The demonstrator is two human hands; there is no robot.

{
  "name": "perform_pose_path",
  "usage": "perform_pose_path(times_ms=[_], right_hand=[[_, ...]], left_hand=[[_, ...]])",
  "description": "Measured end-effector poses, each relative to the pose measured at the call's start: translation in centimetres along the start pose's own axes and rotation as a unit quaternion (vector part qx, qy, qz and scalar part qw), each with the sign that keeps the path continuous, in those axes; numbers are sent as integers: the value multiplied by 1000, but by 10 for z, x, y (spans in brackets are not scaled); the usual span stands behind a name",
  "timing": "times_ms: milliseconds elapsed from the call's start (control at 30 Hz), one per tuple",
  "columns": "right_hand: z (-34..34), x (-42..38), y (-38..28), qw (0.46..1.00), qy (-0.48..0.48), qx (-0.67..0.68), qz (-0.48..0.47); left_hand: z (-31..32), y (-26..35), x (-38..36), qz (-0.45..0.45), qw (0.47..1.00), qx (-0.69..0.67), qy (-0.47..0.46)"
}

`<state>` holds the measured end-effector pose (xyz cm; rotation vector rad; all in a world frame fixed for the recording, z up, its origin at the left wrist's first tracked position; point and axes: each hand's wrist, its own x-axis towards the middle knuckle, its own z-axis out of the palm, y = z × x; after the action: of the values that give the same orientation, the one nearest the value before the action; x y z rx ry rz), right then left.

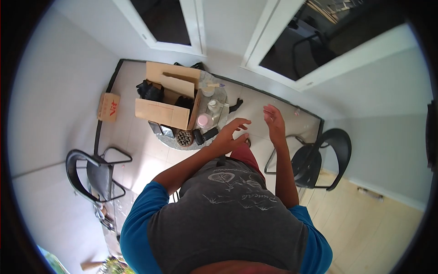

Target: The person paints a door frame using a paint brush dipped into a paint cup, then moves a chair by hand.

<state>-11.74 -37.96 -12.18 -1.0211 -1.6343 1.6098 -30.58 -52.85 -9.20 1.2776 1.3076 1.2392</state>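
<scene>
My left hand (230, 135) is held in the air near the right edge of a round table (222, 98), fingers apart and nothing in them. Farther right, my right hand (273, 119) is raised over the floor with its fingers stretched out, also holding nothing. Nearest to the left hand on the table are small black objects (210, 134) and a pink-lidded jar (204, 120). Behind the jar stands a pump bottle (213, 106). A round object with a dark, bumpy top (184, 138) lies by the front edge. An open cardboard box (159, 114) has black items (150, 91) inside.
A black chair (98, 176) stands at left, another black chair (315, 160) at right. A small carton (108, 108) sits by the left wall. Some black object (236, 105) is beside the table. Windows (292, 45) line the far wall.
</scene>
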Motion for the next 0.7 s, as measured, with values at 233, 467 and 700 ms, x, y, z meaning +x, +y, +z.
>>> perform_pose_path(times_ms=[233,467,700], right_hand=[[57,146,77,978,-150,-145,-5],[141,247,180,892,-244,-358,-128],[181,272,217,773,-340,-535,-8]], left_hand=[[-2,-1,8,-57,991,24,120],[16,-8,44,-119,945,-21,305],[25,-12,63,-157,893,-19,421]])
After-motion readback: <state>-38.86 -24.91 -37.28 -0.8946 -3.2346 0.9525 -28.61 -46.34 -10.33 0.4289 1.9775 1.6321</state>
